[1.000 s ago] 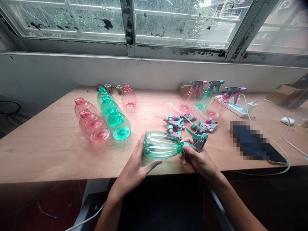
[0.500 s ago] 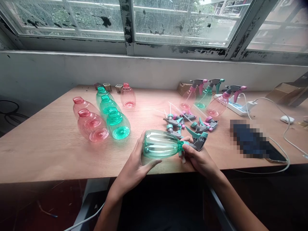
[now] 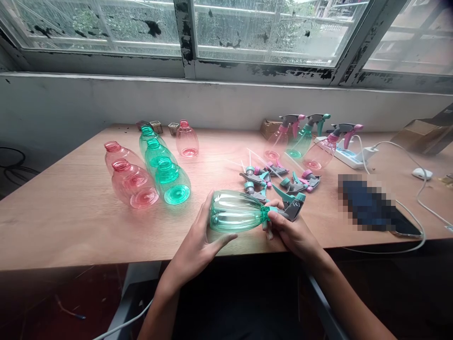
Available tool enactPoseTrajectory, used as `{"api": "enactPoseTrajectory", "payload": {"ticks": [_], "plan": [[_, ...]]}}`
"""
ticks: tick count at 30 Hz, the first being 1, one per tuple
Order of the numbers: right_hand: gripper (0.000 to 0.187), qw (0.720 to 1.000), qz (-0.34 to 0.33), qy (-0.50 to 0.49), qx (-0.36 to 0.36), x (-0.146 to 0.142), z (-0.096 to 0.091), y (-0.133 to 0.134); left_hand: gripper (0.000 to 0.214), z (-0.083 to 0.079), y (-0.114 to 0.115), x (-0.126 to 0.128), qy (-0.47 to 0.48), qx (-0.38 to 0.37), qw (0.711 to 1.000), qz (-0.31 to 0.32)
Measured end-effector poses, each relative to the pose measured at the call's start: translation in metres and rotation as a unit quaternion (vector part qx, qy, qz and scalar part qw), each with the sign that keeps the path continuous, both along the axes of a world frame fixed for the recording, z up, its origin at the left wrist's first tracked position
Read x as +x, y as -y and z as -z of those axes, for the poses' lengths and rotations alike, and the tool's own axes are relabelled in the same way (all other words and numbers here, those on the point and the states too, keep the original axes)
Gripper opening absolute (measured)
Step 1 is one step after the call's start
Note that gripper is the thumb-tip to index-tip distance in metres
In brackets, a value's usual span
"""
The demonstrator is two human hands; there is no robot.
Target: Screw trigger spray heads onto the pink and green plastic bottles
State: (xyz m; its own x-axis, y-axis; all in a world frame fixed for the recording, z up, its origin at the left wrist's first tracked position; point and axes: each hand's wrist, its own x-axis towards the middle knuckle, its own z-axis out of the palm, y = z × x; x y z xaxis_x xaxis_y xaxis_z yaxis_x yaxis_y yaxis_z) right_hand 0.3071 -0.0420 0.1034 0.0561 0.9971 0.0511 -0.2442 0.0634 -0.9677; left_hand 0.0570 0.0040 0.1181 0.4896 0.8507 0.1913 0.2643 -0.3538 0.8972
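Note:
I hold a clear green spray bottle [image 3: 235, 211] lying on its side over the near edge of the wooden table [image 3: 71, 212]. My left hand [image 3: 198, 243] cups its base end, fingers wrapped round it. My right hand [image 3: 292, 233] grips the neck where a grey and green trigger sprayer head [image 3: 290, 208] sits on the bottle. Both hands are closed on the same bottle.
Several open pink and green bottles [image 3: 152, 172] lie at the left. Loose trigger heads [image 3: 279, 179] are piled behind my hands. Three finished spray bottles [image 3: 304, 141] stand at the back right, by a power strip [image 3: 348, 156], cables and a phone [image 3: 378, 208].
The whole view has drifted slightly, and the bottle sits a little lower left in my hands. My grip on the bottle and the sprayer head is the same.

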Motion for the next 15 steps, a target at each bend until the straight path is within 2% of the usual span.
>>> {"api": "enactPoseTrajectory", "payload": {"ticks": [15], "plan": [[0.027,1.000,-0.008,0.006,0.003,0.0019,0.0013,-0.0017,0.089,-0.0004,-0.0001,0.0001,0.003,-0.005,1.000,-0.002]]}}
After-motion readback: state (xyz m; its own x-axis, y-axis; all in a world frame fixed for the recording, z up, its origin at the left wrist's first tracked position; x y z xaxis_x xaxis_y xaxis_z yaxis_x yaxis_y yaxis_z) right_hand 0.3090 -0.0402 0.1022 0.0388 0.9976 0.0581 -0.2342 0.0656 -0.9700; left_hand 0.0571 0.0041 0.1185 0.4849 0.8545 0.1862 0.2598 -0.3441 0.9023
